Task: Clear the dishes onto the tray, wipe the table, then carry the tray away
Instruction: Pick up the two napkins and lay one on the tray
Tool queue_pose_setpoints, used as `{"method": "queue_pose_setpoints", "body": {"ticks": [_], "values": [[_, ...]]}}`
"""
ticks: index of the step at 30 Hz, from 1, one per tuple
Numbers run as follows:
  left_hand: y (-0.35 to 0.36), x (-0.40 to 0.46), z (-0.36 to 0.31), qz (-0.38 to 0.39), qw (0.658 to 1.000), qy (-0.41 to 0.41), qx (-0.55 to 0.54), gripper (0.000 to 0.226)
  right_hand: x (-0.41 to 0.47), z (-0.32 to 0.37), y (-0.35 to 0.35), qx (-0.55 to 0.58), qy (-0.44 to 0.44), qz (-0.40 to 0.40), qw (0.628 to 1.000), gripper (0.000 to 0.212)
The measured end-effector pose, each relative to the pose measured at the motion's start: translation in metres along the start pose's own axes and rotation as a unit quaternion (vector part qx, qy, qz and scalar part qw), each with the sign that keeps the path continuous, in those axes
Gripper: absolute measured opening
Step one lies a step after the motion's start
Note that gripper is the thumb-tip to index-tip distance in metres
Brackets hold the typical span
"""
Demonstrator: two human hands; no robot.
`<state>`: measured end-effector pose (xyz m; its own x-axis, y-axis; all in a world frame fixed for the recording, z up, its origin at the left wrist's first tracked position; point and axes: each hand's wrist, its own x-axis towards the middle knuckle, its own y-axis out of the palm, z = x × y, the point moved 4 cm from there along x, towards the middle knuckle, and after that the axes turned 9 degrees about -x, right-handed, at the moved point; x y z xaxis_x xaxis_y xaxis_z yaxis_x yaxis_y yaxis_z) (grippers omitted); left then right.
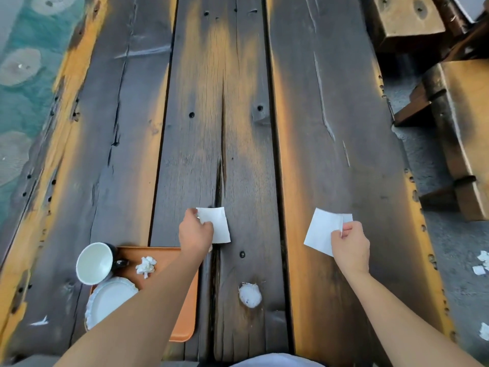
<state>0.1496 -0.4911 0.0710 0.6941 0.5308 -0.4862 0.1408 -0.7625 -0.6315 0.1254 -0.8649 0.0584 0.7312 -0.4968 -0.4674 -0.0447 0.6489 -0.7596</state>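
An orange tray (169, 256) lies at the near left of the dark plank table (243, 128). It carries a white cup (94, 263) tipped on its side, a white plate (109, 300) and a crumpled napkin (146, 266). My left hand (195, 233) pinches a flat white napkin (219, 225) against the middle plank. Over the right plank, my right hand (349, 245) grips a second white napkin (321, 230) by its near corner. My left forearm hides part of the tray.
A white patch or wad (250, 295) sits on the middle plank close to me. Deep gaps run between the planks. Wooden benches (460, 133) stand to the right on grey ground with paper scraps (483, 262). Teal patterned floor (21, 75) lies beyond the left edge.
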Motion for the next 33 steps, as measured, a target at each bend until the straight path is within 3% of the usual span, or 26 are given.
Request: {"method": "queue_pose_setpoints", "body": {"ticks": [4, 9, 14, 21, 29, 33], "values": [[-0.014, -0.017, 0.006, -0.020, 1.000, -0.009, -0.020, 0.053, -0.023, 0.008, 0.009, -0.009, -0.038, 0.008, 0.999, 0.005], [-0.034, -0.043, 0.025, -0.006, 1.000, 0.015, -0.025, 0.010, -0.066, 0.019, 0.025, -0.012, -0.086, 0.016, 0.996, 0.008], [-0.069, -0.065, 0.050, -0.007, 0.995, 0.036, -0.095, 0.029, -0.123, 0.045, 0.043, 0.006, -0.118, 0.051, 0.992, 0.004], [-0.142, -0.094, 0.091, 0.023, 0.990, 0.134, -0.042, 0.009, -0.210, 0.078, 0.070, -0.062, -0.178, 0.066, 0.980, 0.004], [-0.189, -0.097, 0.176, 0.157, 0.983, 0.097, 0.007, 0.011, -0.311, 0.062, 0.117, -0.080, -0.107, 0.075, 0.988, 0.022], [-0.185, -0.091, 0.191, 0.186, 0.979, 0.072, 0.042, 0.006, -0.334, 0.053, 0.135, -0.089, -0.092, 0.100, 0.987, 0.023]]}}
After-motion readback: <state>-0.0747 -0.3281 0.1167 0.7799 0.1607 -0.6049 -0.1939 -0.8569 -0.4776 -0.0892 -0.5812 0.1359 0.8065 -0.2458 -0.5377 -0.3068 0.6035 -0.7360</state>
